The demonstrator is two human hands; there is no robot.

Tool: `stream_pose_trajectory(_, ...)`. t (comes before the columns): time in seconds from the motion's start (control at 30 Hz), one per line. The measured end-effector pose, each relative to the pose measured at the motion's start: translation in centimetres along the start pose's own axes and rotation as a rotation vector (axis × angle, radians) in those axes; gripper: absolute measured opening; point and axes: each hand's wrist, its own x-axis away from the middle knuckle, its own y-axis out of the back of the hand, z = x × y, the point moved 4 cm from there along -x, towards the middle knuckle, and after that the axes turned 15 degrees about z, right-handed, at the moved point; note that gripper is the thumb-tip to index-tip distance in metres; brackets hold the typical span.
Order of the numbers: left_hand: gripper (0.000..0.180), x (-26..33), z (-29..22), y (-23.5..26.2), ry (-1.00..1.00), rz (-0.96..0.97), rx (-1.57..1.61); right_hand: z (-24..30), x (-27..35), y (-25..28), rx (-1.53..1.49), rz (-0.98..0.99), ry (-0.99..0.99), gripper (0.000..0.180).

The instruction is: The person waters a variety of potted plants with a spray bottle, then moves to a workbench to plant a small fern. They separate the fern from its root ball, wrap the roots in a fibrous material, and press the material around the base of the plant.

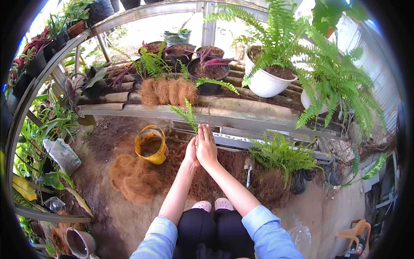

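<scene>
Item 1: small fern [186,113], qty 1, green, fronds up & leaning L. I find it right at the fingertips, lower end going in btwn the palms; base hidden, so I can't tell if roots are on it.

Item 2: L hand [191,153] & R hand [207,147], bare. Fingers straight, side by side, palms pressed tog. & closed on the fern's lower end. R covers part of L; some L fingers I can't see.

Item 3: yellow bucket [161,159], just L of fingers, upright, brown residue inside.

Item 4: loose fibre heap [133,178], brown, L & on near side of fingers, beside bucket.

Item 5: reddish-brown soil [228,166], on ground below fingers & to R.

Item 6: thin light-coloured tool [249,177], R & near side of fingers; type unclear to me.

Item 7: fern clump [280,153], bushy, R of fingers.

Item 8: slatted bench [254,105], beyond fingers. On it I count: fibre bundles [169,91], beyond & slightly L; black pot [209,87] w/ soil, straight beyond; white pot [268,84] w/ lg. fern, beyond & R.

Item 9: pink clogs [224,204], 1 pr., on feet, near side of fingers.

Item 10: tan chair [355,231], partly visible, well R & near side of fingers.
</scene>
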Motion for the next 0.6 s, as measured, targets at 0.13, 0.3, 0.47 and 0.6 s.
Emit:
stream_pose_trajectory(0.13,0.033,-0.6,2.2,4.2,0.054,-0.081,-0.018,-2.5,0.9,-1.8,-0.164,0.083,0.039,0.051)
stream_pose_trajectory(0.3,0.037,-0.5,3.7,8.0,0.198,-0.181,-0.227,-9.7,4.8,-4.5,-0.814,0.112,-0.019,0.033)
stream_pose_trajectory(0.47,0.037,1.0,5.7,12.7,0.223,-0.387,-0.300,-22.8,12.8,-12.7,-0.934,-0.064,-0.576,0.029)
stream_pose_trajectory(0.6,0.039,2.3,6.2,16.0,0.261,-0.475,-0.294,-27.1,15.0,-18.2,-0.509,0.134,-0.651,0.018)
